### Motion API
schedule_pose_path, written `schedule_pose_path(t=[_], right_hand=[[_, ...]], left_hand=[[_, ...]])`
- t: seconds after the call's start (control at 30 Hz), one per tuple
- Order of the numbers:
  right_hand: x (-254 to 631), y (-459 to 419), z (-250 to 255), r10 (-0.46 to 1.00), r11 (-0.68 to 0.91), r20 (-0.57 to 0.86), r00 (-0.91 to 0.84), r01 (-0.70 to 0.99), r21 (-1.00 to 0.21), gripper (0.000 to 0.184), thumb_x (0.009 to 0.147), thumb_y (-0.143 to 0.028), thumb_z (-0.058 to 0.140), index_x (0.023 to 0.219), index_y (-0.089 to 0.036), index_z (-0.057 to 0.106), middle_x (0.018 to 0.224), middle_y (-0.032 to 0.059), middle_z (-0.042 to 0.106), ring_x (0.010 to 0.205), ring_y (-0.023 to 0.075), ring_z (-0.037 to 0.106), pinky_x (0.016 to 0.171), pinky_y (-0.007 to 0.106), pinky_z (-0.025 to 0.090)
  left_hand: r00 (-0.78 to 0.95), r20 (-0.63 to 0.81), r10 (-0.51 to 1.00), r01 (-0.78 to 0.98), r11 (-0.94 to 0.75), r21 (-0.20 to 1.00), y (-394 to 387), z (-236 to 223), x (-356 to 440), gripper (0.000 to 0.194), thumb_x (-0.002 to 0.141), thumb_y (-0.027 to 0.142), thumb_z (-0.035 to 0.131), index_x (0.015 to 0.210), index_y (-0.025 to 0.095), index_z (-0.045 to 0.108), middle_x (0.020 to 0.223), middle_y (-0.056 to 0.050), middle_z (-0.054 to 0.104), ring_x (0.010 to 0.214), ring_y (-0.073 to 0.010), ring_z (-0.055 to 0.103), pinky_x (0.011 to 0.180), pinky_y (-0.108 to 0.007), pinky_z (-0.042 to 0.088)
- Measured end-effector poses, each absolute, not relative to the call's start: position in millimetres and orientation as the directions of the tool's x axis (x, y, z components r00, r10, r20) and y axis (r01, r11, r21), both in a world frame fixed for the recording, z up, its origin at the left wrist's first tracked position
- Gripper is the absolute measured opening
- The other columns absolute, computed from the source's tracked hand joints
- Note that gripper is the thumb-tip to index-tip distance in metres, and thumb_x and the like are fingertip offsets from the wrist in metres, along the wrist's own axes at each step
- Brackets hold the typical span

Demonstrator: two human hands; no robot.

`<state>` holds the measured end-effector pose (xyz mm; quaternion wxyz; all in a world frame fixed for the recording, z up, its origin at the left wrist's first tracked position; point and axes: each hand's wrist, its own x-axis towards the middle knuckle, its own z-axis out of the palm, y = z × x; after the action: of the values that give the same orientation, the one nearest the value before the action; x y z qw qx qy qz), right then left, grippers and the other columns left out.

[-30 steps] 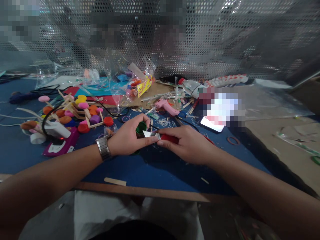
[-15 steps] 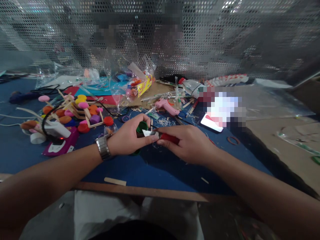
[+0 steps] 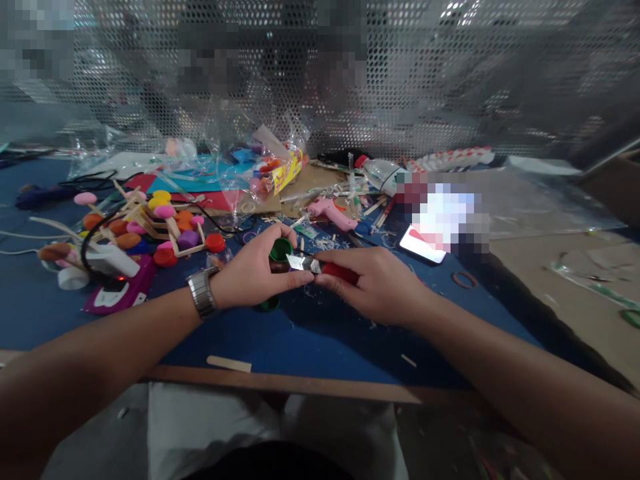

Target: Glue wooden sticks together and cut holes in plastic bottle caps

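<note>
My left hand (image 3: 260, 267), with a metal watch (image 3: 202, 293) on its wrist, is closed around a piece with a round green bottle cap (image 3: 281, 250). Below that hand shows a second green round part (image 3: 270, 305); whether the two are joined is hidden by my fingers. In my right hand (image 3: 375, 283) is a utility knife with a red handle (image 3: 341, 272). Its shiny blade (image 3: 299, 262) points left, just beside the green cap and above my left thumb. The thumb and fingertips of both hands nearly meet at the blade's base.
Left lie a popsicle-stick frame with coloured caps (image 3: 165, 220) and a purple power strip (image 3: 125, 287). Behind my hands are a pink glue gun (image 3: 333, 212) and shavings. A lit phone (image 3: 425, 243), a brown ring (image 3: 465, 280) and cardboard (image 3: 575, 300) lie right. A loose stick (image 3: 229, 363) lies near the front edge.
Both hands keep their holds and have shifted only slightly. The blade has turned a little and catches more light.
</note>
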<state>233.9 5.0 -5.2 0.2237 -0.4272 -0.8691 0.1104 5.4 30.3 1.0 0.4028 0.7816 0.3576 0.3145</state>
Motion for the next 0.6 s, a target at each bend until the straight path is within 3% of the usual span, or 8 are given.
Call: schedule_pose_path(t=[0.33,0.43,0.6], right_hand=[[231.7,4.3,-2.1,0.791,0.574,0.261,-0.553,0.524,-0.629,0.041,0.102,-0.046,0.048,0.094,-0.014,0.072,0.062,-0.0005,0.064,0.053,0.0121,0.053,0.054,0.025,0.037],[232.3,6.1,-4.1,0.790,0.599,0.324,-0.520,0.546,-0.586,0.038,0.101,-0.044,0.051,0.097,-0.014,0.073,0.068,0.0020,0.069,0.058,0.0138,0.058,0.057,0.025,0.041],[235.6,6.9,-4.6,0.714,0.698,0.457,-0.530,0.585,-0.413,0.032,0.098,-0.039,0.057,0.108,-0.013,0.073,0.089,0.0102,0.079,0.074,0.0203,0.071,0.065,0.028,0.047]], left_hand=[[0.520,0.176,0.836,0.123,-0.277,0.953,30.0,4.8,5.3,0.046,0.073,0.033,0.084,0.093,0.020,0.044,0.070,0.009,0.045,0.056,-0.0061,0.044,0.051,-0.018,0.038],[0.519,0.097,0.849,0.040,-0.138,0.990,29.6,3.5,5.7,0.049,0.073,0.034,0.084,0.096,0.021,0.043,0.068,0.010,0.046,0.050,-0.0047,0.045,0.046,-0.017,0.038],[0.528,0.007,0.849,-0.056,0.027,0.998,28.9,2.1,6.5,0.057,0.067,0.035,0.089,0.095,0.022,0.041,0.064,0.012,0.045,0.043,-0.0029,0.042,0.040,-0.015,0.035]])
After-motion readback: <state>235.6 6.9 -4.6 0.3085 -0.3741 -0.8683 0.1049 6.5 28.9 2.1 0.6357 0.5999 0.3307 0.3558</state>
